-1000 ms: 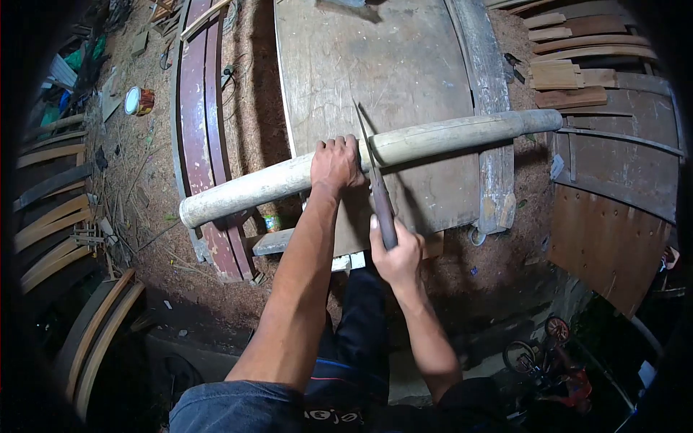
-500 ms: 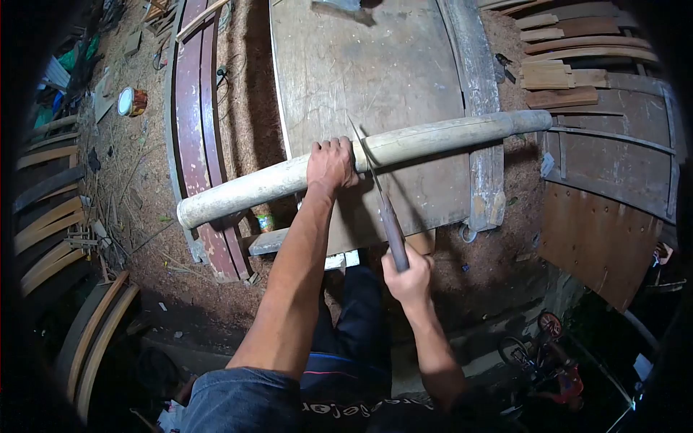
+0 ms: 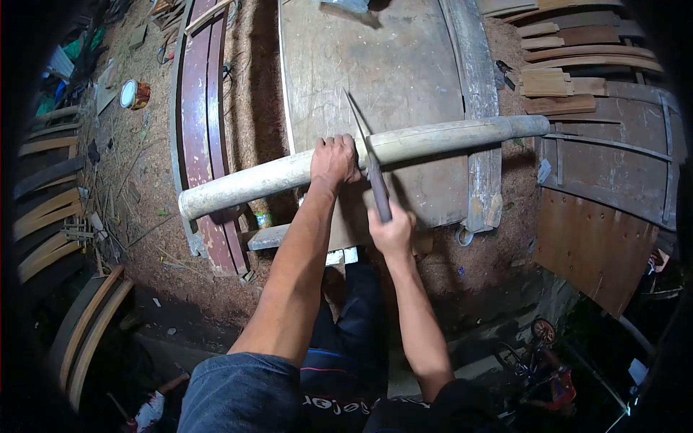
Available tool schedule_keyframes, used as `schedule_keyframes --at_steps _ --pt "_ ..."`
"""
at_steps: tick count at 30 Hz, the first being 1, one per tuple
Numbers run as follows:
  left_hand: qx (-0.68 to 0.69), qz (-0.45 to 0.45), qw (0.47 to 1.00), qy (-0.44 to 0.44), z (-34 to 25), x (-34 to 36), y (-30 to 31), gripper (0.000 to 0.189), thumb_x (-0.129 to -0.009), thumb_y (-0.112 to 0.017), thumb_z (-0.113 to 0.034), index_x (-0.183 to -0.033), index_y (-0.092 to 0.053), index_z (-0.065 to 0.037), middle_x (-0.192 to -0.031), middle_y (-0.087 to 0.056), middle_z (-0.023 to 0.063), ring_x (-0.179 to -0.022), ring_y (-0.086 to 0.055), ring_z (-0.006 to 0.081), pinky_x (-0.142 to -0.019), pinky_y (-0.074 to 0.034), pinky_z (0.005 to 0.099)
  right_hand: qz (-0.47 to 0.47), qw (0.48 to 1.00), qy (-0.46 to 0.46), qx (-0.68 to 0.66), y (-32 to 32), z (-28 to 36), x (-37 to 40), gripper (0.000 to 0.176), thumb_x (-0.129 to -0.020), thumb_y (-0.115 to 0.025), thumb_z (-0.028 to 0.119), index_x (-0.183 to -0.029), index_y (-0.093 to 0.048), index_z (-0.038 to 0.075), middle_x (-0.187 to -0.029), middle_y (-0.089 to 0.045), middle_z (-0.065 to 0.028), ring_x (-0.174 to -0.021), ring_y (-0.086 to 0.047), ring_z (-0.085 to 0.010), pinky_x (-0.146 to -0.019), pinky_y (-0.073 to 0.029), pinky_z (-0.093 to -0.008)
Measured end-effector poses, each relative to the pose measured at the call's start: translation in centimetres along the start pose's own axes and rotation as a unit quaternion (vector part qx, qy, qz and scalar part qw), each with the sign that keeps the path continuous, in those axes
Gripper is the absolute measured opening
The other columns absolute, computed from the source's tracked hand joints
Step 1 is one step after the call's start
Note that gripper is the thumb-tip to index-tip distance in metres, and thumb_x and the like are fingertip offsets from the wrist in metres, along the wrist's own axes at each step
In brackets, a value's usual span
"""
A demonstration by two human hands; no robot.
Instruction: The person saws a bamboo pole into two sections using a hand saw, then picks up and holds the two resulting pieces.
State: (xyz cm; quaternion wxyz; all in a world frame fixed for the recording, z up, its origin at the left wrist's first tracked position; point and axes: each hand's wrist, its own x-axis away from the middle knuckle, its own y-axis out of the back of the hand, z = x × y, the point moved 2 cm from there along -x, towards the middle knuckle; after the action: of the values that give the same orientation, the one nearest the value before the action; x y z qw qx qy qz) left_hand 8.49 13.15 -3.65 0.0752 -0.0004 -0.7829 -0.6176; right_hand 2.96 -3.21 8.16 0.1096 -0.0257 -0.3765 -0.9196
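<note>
A thick, pale bamboo pole [image 3: 433, 138] lies crosswise over a plywood-topped bench and a maroon plank. My left hand [image 3: 333, 160] is closed over the top of the pole, left of its middle. Just to the right, my right hand [image 3: 393, 232] grips the dark handle of a handsaw [image 3: 377, 189]. The saw's narrow blade crosses the pole beside my left fingers, its tip pointing away over the plywood. A pale mark shows on the pole at the blade; the depth of any cut cannot be made out.
The plywood top [image 3: 375, 72] has a grey beam [image 3: 476, 94] along its right side. At left stand the maroon plank [image 3: 196, 115] and a paint can [image 3: 130, 94]. Curved wood strips [image 3: 50, 206] line the left; stacked boards [image 3: 545, 81] lie at right. A person [image 3: 150, 410] shows at lower left.
My right hand has pushed the saw forward and slightly left, so more blade reaches past the pole. My left hand and the pole hold nearly the same place.
</note>
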Motion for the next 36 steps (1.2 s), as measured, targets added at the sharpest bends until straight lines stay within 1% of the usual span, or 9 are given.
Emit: schedule_keyframes --at_steps 4,8,14,16,20,23,26,31,36 --pt "0.022 0.039 0.999 0.009 -0.5 0.1 2.8 0.04 -0.07 -0.072 -0.034 -0.093 -0.058 -0.005 -0.091 -0.067 0.0124 -0.088 -0.066 0.0262 -0.081 -0.047 0.0393 -0.074 0.995 0.06 -0.014 1.5 -2.3 6.7 0.015 -0.076 -0.07 0.017 -0.084 -0.066 0.005 -0.065 -0.06 -0.02 -0.06 -0.062 -0.0397 -0.052 -0.049 -0.0453" --pt "0.008 0.036 0.999 0.017 -0.2 -0.2 0.8 0.06 -0.058 -0.082 -0.045 -0.095 -0.057 -0.005 -0.092 -0.067 0.0125 -0.089 -0.066 0.0267 -0.083 -0.047 0.0389 -0.02 1.0 0.013 0.012 -2.2 -2.7 1.1 0.015 -0.078 -0.07 0.018 -0.076 -0.062 0.005 -0.064 -0.059 -0.0208 -0.061 -0.06 -0.0413 -0.052 -0.047 -0.0456" --pt "-0.001 0.015 1.0 0.004 0.1 -0.2 0.0 0.048 -0.061 -0.076 -0.033 -0.095 -0.058 -0.004 -0.092 -0.067 0.0136 -0.089 -0.066 0.027 -0.081 -0.047 0.0395 -0.065 0.996 0.014 -0.055 0.8 -2.9 7.1 0.012 -0.077 -0.07 0.014 -0.081 -0.067 0.003 -0.065 -0.06 -0.0212 -0.056 -0.062 -0.0362 -0.054 -0.05 -0.0396" --pt "0.025 0.031 0.999 0.014 0.2 0.0 1.4 0.044 -0.061 -0.071 -0.03 -0.094 -0.055 -0.005 -0.091 -0.066 0.0131 -0.089 -0.066 0.0283 -0.08 -0.047 0.0394 -0.061 0.997 0.054 0.013 -1.5 -2.7 2.0 0.015 -0.076 -0.068 0.014 -0.066 -0.06 0.004 -0.051 -0.05 -0.0136 -0.042 -0.051 -0.0326 -0.045 -0.041 -0.0391" --pt "0.031 0.051 0.998 0.008 -0.3 -0.2 2.3 0.048 -0.06 -0.072 -0.031 -0.096 -0.055 -0.004 -0.091 -0.066 0.0134 -0.089 -0.066 0.0281 -0.08 -0.047 0.0396 -0.074 0.996 0.043 0.014 0.2 -3.1 6.3 0.011 -0.074 -0.071 0.011 -0.082 -0.069 0.003 -0.061 -0.06 -0.0166 -0.052 -0.062 -0.0338 -0.051 -0.049 -0.0379" --pt "0.026 0.058 0.998 0.01 -0.2 0.0 1.9 0.05 -0.06 -0.073 -0.033 -0.097 -0.055 -0.004 -0.092 -0.065 0.0137 -0.089 -0.066 0.0282 -0.08 -0.047 0.0398 -0.083 0.996 0.014 -0.011 -0.1 -4.5 6.9 0.011 -0.074 -0.071 0.012 -0.071 -0.064 0.004 -0.057 -0.058 -0.0153 -0.052 -0.061 -0.0329 -0.05 -0.047 -0.0392" --pt "0.027 0.072 0.997 0.012 -0.2 0.1 2.0 0.052 -0.061 -0.075 -0.035 -0.097 -0.055 -0.003 -0.092 -0.065 0.0136 -0.09 -0.066 0.0282 -0.08 -0.047 0.0395 -0.041 0.997 -0.039 -0.046 -2.7 -1.8 -0.9 0.027 -0.077 -0.071 0.021 -0.061 -0.055 0.006 -0.054 -0.055 -0.0155 -0.05 -0.056 -0.0363 -0.05 -0.045 -0.0428" --pt "0.036 0.02 0.999 0.011 -0.2 0.0 1.8 0.047 -0.056 -0.076 -0.027 -0.092 -0.056 -0.003 -0.088 -0.065 0.0117 -0.084 -0.065 0.0268 -0.08 -0.047 0.0373 -0.12 0.99 0.005 -0.08 -0.9 -4.1 7.9 0.015 -0.073 -0.073 0.017 -0.074 -0.067 0.003 -0.062 -0.062 -0.0138 -0.052 -0.06 -0.0341 -0.052 -0.047 -0.0416" --pt "0.036 0.051 0.998 0.014 -0.1 0.0 1.7 0.056 -0.059 -0.079 -0.039 -0.096 -0.056 -0.004 -0.09 -0.065 0.0122 -0.09 -0.066 0.0278 -0.08 -0.047 0.0387 -0.047 0.998 -0.03 -0.038 -3.0 -2.3 0.0 0.018 -0.076 -0.071 0.017 -0.066 -0.06 0.006 -0.059 -0.058 -0.0165 -0.05 -0.056 -0.033 -0.05 -0.044 -0.0412"
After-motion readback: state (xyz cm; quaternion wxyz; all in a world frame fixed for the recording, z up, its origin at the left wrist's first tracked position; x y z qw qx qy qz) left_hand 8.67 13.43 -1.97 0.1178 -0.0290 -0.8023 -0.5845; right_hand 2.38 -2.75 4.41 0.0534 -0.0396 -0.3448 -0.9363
